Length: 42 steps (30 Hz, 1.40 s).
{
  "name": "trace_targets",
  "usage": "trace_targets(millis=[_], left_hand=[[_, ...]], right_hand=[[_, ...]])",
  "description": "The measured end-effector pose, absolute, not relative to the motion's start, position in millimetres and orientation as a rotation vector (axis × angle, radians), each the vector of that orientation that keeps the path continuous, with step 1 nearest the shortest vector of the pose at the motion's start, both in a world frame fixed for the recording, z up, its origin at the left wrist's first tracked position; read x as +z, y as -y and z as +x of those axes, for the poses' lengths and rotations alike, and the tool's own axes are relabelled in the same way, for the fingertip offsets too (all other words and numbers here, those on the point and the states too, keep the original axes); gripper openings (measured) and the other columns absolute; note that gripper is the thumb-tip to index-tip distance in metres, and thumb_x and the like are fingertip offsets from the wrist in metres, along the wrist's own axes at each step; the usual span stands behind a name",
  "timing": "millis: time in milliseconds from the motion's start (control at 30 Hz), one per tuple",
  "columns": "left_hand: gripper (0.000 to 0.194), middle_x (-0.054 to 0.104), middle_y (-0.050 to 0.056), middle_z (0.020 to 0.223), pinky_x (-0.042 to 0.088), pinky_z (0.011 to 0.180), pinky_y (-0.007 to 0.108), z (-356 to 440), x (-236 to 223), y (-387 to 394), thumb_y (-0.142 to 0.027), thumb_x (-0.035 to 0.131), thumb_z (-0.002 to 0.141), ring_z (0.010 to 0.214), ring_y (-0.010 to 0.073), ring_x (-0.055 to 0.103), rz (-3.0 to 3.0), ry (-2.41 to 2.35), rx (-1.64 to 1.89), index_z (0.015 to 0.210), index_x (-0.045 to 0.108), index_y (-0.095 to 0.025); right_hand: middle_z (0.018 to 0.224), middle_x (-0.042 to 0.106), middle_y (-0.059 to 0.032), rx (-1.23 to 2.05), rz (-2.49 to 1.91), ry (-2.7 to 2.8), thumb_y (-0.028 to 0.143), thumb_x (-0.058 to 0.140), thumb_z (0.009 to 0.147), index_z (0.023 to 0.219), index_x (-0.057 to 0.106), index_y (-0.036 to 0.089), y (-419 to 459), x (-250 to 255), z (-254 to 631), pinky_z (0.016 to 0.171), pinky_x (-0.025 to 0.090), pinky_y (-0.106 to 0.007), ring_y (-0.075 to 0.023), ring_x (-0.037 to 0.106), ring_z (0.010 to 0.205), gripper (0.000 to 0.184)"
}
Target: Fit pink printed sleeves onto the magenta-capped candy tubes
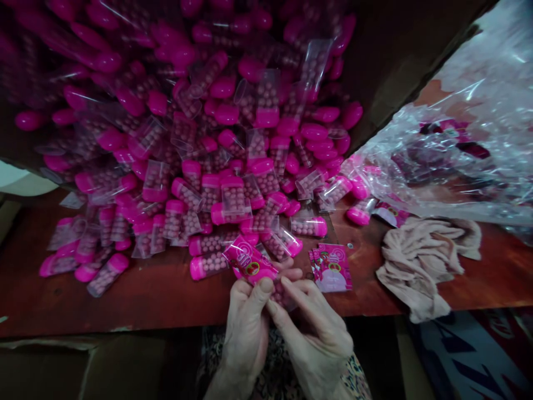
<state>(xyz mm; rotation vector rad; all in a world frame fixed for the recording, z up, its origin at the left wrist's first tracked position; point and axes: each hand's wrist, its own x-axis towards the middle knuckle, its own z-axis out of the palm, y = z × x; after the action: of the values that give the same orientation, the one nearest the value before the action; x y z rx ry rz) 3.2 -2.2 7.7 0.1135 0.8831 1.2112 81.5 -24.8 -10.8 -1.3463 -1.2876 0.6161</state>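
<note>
Both hands meet at the front edge of the table. My left hand (247, 316) is closed, its thumb pressing on a pink printed label (250, 262) that lies along a small clear candy container (285, 294). The fingers of my right hand (314, 319) are closed on the container's near end. Much of the container is hidden by fingers and label. Just right of my hands lies a small stack of pink labels (333, 268). Touching distance beyond them, a filled container with a pink cap (208, 265) lies on its side.
A large heap of pink-capped containers (233, 194) with small balls spills from a cardboard box (400, 66) onto the red-brown table (166, 300). A crumpled beige cloth (420, 261) lies to the right, below clear plastic wrap (470, 166) with more labels under it.
</note>
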Motion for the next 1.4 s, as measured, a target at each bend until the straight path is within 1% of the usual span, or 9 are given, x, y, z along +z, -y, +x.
trace_targets(millis=[233, 433, 633, 733, 867, 1000, 1133, 1233, 1400], left_hand=[[0.019, 0.074, 0.008, 0.085, 0.046, 0.090, 0.039, -7, 6, -2, -0.029, 0.064, 0.076, 0.098, 0.0249, 0.063, 0.185, -0.918, 1.318, 0.089, 0.072, -0.017], [0.017, 0.073, 0.011, 0.088, 0.047, 0.087, 0.037, -4, 2, 1, -0.021, 0.061, 0.078, 0.094, 0.0248, 0.064, 0.313, -1.062, 1.237, 0.086, 0.073, -0.012], [0.022, 0.073, 0.010, 0.087, 0.048, 0.085, 0.037, -6, 2, 1, -0.028, 0.064, 0.077, 0.091, 0.0232, 0.065, 0.213, -0.983, 1.230, 0.092, 0.071, -0.014], [0.022, 0.073, 0.009, 0.084, 0.048, 0.085, 0.037, -7, 4, 0, -0.032, 0.061, 0.080, 0.089, 0.0223, 0.065, 0.167, -0.980, 1.252, 0.091, 0.071, -0.015], [0.018, 0.072, 0.008, 0.078, 0.047, 0.086, 0.037, -4, 5, 3, -0.030, 0.064, 0.077, 0.085, 0.0215, 0.066, 0.126, -0.996, 1.206, 0.085, 0.070, -0.014], [0.013, 0.070, 0.004, 0.070, 0.047, 0.087, 0.037, -5, 3, 7, -0.027, 0.065, 0.076, 0.076, 0.0188, 0.066, 0.097, -0.968, 1.195, 0.078, 0.068, -0.015], [0.027, 0.071, 0.009, 0.081, 0.047, 0.087, 0.040, -10, 4, 5, -0.038, 0.065, 0.075, 0.085, 0.0236, 0.065, 0.067, -0.874, 1.173, 0.087, 0.068, -0.014], [0.033, 0.071, 0.012, 0.084, 0.047, 0.087, 0.040, -13, 7, 2, -0.043, 0.065, 0.074, 0.089, 0.0257, 0.065, 0.059, -0.903, 1.144, 0.087, 0.069, -0.012], [0.024, 0.069, 0.007, 0.072, 0.046, 0.086, 0.040, -7, 5, 5, -0.036, 0.069, 0.072, 0.079, 0.0223, 0.065, 0.052, -0.998, 1.172, 0.080, 0.068, -0.014]], right_hand=[[0.081, 0.063, -0.0010, 0.993, -1.171, 1.293, 0.012, 0.068, 0.073, 0.105, 0.066, 0.025, 18, -13, 86, 0.061, 0.054, -0.024, -0.0128, 0.062, 0.071, 0.034], [0.088, 0.064, -0.0023, 0.914, -1.224, 1.301, 0.007, 0.067, 0.073, 0.108, 0.065, 0.027, 22, -12, 81, 0.064, 0.054, -0.024, -0.0140, 0.063, 0.078, 0.041], [0.081, 0.063, -0.0007, 0.930, -1.230, 1.265, 0.009, 0.067, 0.073, 0.105, 0.065, 0.025, 16, -14, 81, 0.060, 0.054, -0.023, -0.0123, 0.063, 0.071, 0.035], [0.082, 0.065, 0.0004, 0.958, -1.244, 1.245, 0.013, 0.072, 0.069, 0.103, 0.064, 0.025, 19, -15, 81, 0.062, 0.056, -0.022, -0.0121, 0.064, 0.070, 0.037], [0.099, 0.069, -0.0026, 0.995, -1.286, 1.163, 0.017, 0.078, 0.063, 0.103, 0.062, 0.025, 24, -13, 83, 0.072, 0.058, -0.023, -0.0163, 0.068, 0.083, 0.044], [0.105, 0.069, -0.0030, 1.127, -1.234, 1.029, 0.017, 0.079, 0.061, 0.100, 0.060, 0.025, 24, -10, 85, 0.067, 0.059, -0.020, -0.0152, 0.070, 0.078, 0.044], [0.101, 0.070, -0.0022, 1.230, -1.172, 0.991, 0.018, 0.083, 0.055, 0.102, 0.061, 0.026, 20, -10, 90, 0.067, 0.059, -0.019, -0.0171, 0.070, 0.082, 0.053], [0.108, 0.069, -0.0021, 1.270, -1.129, 1.068, 0.019, 0.081, 0.060, 0.108, 0.061, 0.028, 18, -10, 94, 0.075, 0.058, -0.022, -0.0178, 0.068, 0.090, 0.053], [0.112, 0.067, -0.0004, 1.268, -1.101, 1.083, 0.016, 0.074, 0.070, 0.112, 0.060, 0.032, 18, -10, 96, 0.074, 0.058, -0.020, -0.0139, 0.069, 0.085, 0.048]])
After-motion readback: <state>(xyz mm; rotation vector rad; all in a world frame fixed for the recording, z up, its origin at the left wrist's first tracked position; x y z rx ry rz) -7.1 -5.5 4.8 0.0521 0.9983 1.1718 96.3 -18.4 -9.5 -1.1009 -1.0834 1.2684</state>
